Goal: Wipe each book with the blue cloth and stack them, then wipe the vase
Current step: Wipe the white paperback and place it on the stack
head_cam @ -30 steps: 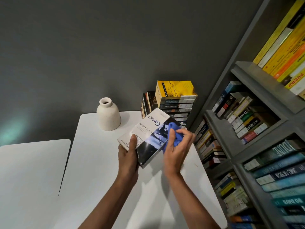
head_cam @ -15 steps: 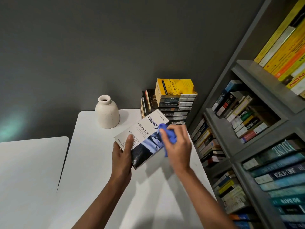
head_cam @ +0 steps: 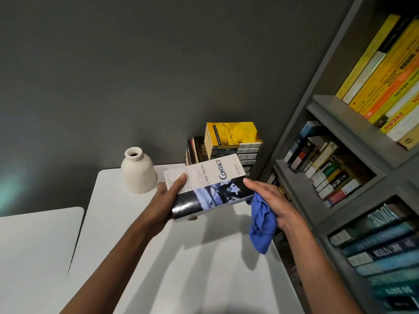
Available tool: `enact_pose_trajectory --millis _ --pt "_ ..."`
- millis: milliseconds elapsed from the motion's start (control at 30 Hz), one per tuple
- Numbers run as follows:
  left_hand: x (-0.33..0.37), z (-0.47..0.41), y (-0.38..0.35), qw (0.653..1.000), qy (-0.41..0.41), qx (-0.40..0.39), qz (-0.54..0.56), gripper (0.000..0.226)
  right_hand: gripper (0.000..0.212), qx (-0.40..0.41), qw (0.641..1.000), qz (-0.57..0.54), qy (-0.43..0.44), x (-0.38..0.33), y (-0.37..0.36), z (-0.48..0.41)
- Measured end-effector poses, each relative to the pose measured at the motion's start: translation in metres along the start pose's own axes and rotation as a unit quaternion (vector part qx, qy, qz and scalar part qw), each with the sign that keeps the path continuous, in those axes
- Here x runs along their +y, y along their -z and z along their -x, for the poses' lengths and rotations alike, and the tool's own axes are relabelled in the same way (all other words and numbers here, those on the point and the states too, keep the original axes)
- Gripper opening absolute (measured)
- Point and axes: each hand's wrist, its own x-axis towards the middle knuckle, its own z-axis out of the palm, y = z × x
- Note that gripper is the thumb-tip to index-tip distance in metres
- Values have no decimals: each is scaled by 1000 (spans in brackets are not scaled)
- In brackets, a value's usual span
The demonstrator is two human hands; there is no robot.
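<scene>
My left hand (head_cam: 169,196) grips a white and dark paperback titled Contact (head_cam: 208,184) by its near left end, holding it flat above the white table (head_cam: 181,257). My right hand (head_cam: 272,200) holds the bunched blue cloth (head_cam: 261,223), which hangs beside the book's right edge; its index finger points at that edge. A stack of books topped by a yellow one (head_cam: 233,134) stands at the table's back right corner. Several upright books (head_cam: 196,150) lean to its left. The cream vase (head_cam: 138,173) stands at the back left.
A grey bookshelf (head_cam: 344,168) packed with books runs along the right side of the table. A second white table (head_cam: 36,257) sits to the left across a narrow gap. A dark grey wall is behind.
My right hand has come off the book's cover with the cloth and dropped to the book's right side. The book has turned more level and lifted slightly towards the stack.
</scene>
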Motion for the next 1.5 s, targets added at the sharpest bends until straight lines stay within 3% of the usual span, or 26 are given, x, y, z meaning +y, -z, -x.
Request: enact_pose_trajectory --millis 100,200,533,733,900,1033,1133,1200,1367,1500 --pt "24 -16 -6 985 106 -110 -77 42 22 50 998 -34 7 -15 13 -13" --pt "41 -38 -19 984 55 -138 -96 24 21 106 993 -35 23 -29 21 -32" --pt "95 -139 -62 999 -25 38 -12 71 41 197 958 153 144 -101 58 -109" --pt "94 -166 -70 996 -20 84 -9 48 53 102 941 304 107 -110 76 -122" --pt "83 -175 -80 993 -26 116 -11 20 42 189 925 308 118 -96 77 -136" --pt "78 -183 -84 990 -37 133 -9 27 51 180 912 353 104 -87 81 -143" --pt "71 -190 -86 988 -52 136 -56 34 48 146 893 415 91 -84 82 -146" --pt "63 -193 -86 977 -65 142 -147 37 49 153 862 477 79 -84 83 -147" --pt "49 -184 -84 919 -129 117 -354 83 51 156 813 559 43 -86 87 -145" --pt "44 -179 -89 871 -196 155 -422 96 45 180 795 576 57 -89 83 -145"
